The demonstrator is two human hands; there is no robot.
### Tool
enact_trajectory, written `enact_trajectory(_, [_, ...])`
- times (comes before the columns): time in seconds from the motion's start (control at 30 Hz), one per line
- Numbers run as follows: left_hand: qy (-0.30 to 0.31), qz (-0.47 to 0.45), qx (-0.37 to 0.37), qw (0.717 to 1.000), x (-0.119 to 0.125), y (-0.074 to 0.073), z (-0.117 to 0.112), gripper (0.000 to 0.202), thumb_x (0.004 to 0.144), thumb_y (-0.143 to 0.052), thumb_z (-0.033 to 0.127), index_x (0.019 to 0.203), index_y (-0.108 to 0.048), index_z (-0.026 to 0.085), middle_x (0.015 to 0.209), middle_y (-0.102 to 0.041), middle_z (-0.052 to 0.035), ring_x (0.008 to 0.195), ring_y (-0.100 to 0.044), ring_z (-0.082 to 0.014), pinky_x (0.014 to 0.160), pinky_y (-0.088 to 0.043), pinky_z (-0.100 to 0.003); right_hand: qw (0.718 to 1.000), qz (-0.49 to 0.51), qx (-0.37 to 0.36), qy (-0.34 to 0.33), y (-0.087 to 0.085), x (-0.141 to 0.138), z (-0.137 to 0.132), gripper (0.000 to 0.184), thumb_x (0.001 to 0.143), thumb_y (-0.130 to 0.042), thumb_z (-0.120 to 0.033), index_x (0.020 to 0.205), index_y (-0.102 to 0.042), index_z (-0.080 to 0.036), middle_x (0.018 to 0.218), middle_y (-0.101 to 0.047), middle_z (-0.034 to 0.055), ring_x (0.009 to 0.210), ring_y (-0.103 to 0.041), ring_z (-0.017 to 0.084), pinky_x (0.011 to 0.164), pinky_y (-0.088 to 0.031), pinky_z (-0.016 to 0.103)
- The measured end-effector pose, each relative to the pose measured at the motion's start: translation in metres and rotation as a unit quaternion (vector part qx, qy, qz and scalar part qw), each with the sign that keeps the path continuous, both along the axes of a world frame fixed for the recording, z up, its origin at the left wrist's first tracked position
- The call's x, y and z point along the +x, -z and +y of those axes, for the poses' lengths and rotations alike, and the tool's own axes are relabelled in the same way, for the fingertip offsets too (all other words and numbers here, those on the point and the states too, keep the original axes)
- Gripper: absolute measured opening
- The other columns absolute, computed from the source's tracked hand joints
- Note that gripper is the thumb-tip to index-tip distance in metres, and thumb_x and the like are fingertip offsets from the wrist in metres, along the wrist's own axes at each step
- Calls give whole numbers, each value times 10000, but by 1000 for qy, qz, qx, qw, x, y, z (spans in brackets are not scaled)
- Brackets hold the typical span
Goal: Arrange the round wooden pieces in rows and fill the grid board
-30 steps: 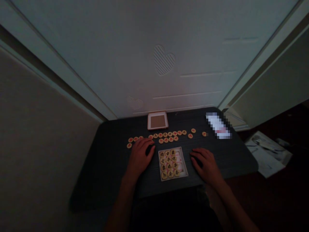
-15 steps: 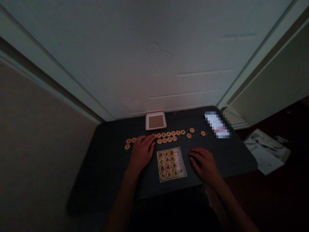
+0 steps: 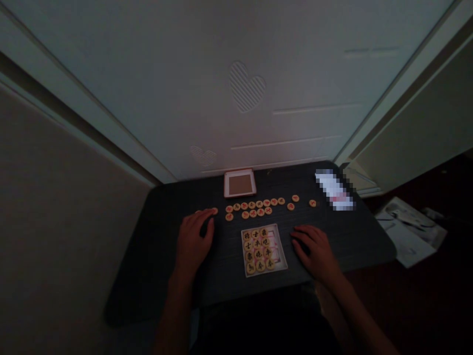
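Observation:
My left hand is at the left end of the row, fingers stretched over some Chinese chess pieces. Its fingertips touch a piece, and other pieces under the fingers are mostly hidden. To the right, round wooden pieces with red or dark characters lie in two rough rows, among them a red-marked piece. A shallow white box in front of me holds several black-marked pieces, with its right side uncovered. My right hand rests open on the table beside this box, holding nothing.
The dark table stands against a white panel with heart reliefs. A box lid lies at the back. A blurred phone-like object lies at the right, and a white box is beyond the table's right edge.
My left hand has slid left along the row, uncovering red-marked and dark-marked pieces in the middle. My right hand has stayed in place. The view has shifted slightly.

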State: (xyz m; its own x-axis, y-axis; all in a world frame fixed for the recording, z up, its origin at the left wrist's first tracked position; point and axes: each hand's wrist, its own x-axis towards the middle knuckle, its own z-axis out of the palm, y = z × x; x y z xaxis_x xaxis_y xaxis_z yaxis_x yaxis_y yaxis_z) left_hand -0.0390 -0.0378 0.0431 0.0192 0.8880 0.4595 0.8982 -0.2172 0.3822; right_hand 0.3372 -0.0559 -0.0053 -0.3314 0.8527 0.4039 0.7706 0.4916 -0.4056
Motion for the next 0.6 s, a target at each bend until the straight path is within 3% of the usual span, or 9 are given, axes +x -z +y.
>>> enact_trajectory(0.27, [-72, 10, -2, 997, -36, 2, -16, 249, 958, -551, 353, 1148, -663, 237, 1194, -716, -83, 1120, -644, -286, 1016, -455, -492, 1000, 1, -3, -4, 1, 1, 0, 239, 957, -578, -317, 1165, -687, -269, 1209, -681, 83, 1143, -604, 286, 986, -471, 505])
enact_trajectory(0.6, [-57, 5, 10, 998, -31, 7, -16, 234, 955, -556, 333, 1139, -661, 233, 1194, -717, -82, 1116, -648, -273, 1016, -460, -480, 1000, 9, 6, -2, -3, -1, 0, 234, 958, -580, -302, 1165, -685, -270, 1204, -682, 82, 1145, -607, 285, 983, -475, 504])
